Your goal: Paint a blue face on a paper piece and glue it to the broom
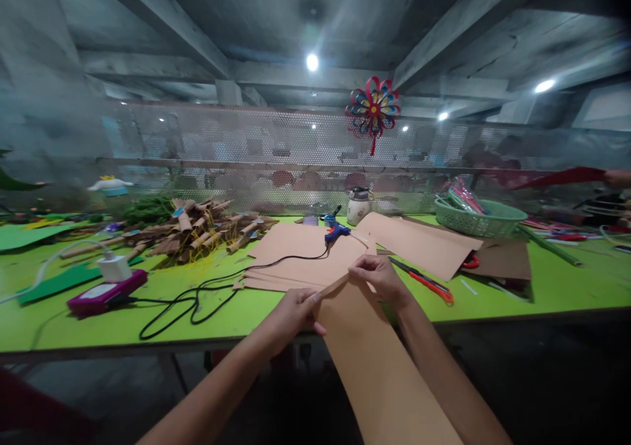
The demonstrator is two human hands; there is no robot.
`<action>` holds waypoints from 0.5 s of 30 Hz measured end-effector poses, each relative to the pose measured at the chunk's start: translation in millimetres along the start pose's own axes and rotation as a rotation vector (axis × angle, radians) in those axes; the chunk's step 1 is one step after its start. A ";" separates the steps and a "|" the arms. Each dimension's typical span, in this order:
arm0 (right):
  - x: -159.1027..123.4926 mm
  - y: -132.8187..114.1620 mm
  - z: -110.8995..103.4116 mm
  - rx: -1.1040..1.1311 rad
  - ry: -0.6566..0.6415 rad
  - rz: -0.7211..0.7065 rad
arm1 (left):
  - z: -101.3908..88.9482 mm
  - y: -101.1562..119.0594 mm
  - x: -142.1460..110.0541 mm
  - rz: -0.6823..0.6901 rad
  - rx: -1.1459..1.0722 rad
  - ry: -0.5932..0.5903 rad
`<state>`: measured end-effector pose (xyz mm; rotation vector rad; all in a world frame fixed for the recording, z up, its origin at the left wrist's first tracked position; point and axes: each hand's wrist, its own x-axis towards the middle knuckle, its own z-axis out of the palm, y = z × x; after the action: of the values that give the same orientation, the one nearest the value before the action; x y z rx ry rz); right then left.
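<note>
A long sheet of brown kraft paper (374, 353) hangs toward me over the table's front edge. Its far edge shows a narrow fold. My left hand (298, 310) pinches that edge at its left end, thumb on top. At the right end, my right hand (379, 277) grips the same edge between thumb and fingers. Beyond my hands lies a stack of brown paper sheets (296, 254), with a blue glue gun (336, 230) resting on it. An orange-and-black utility knife (424, 281) lies right of my right hand.
A purple power strip (107, 294) with a white plug sits left, its black cord (197, 294) looping across the green table (236, 327). Rolled brown paper tubes (197, 231) are piled behind. A green basket (480, 220), more brown sheets (419, 241) and a jar (358, 207) stand farther back.
</note>
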<state>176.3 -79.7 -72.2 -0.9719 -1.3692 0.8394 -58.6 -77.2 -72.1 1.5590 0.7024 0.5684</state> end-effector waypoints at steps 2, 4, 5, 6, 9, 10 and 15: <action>-1.2 -0.9 -0.5 -0.005 -0.001 -0.002 | -1.5 -2.0 0.8 0.025 0.057 0.017; -3.0 -0.3 -0.6 -0.013 -0.003 -0.004 | -3.3 -4.8 1.6 0.047 0.120 0.024; -4.2 0.3 -0.3 -0.018 -0.004 -0.005 | -4.5 -6.2 1.6 0.054 0.156 0.029; -5.7 0.9 0.1 -0.023 -0.005 -0.006 | -5.7 -7.3 1.1 0.062 0.196 0.037; -11.0 0.5 1.8 -0.037 0.002 -0.020 | -10.1 -7.0 -2.6 0.091 0.320 0.069; -13.0 -1.0 1.9 -0.044 0.008 -0.028 | -11.6 -5.4 -4.3 0.103 0.358 0.074; -20.1 -16.4 -2.8 -0.089 0.014 -0.073 | -19.7 10.1 -6.1 0.145 0.459 0.027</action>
<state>177.0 -104.8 -64.9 -0.9885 -1.4315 0.7208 -75.8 -68.4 -59.7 2.0447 0.7808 0.5605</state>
